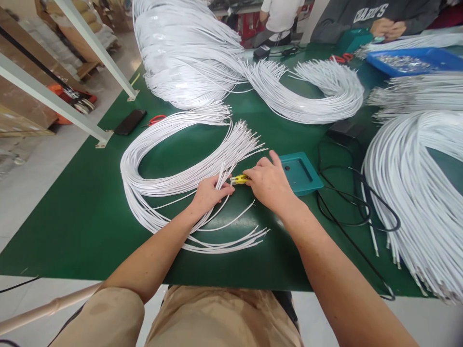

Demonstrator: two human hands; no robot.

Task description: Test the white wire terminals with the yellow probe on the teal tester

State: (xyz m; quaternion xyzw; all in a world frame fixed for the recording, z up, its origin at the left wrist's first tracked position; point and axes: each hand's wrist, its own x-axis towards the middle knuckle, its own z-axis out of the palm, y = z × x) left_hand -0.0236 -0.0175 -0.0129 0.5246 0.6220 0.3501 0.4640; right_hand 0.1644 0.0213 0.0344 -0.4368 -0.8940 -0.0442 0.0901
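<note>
The person's left hand (210, 193) is mostly closed, thumb against fingers, and has hold of a few white wires (222, 177) near their ends, above the near half of the table (108, 231). The right hand (268, 182) is curled around a small yellow tool (239, 180), its index finger raised away from the grip. The tool's tip points toward the left edge of the table and sits just beside the left fingertips and the wires; whether it touches them cannot be told.

Partly under the right hand lies a teal tray (303, 174). From the left hand, the wires run back into a curved bundle (173, 185) that bows toward the table's left edge. Several loose wires (226, 248) lie apart from it, nearer the near edge, their ends toward the right.

Farther out, a black cable (343, 222) loops between the teal tray and a large coil (405, 159) near the right edge. A phone (130, 122) and red-handled scissors (156, 119) lie by the left edge, beyond the bundle. Toward the far edge are a tall wire pile (184, 53), a second bundle (314, 110) and a blue tray (376, 61); behind that tray, a co-worker's hands (388, 29) are close together.
</note>
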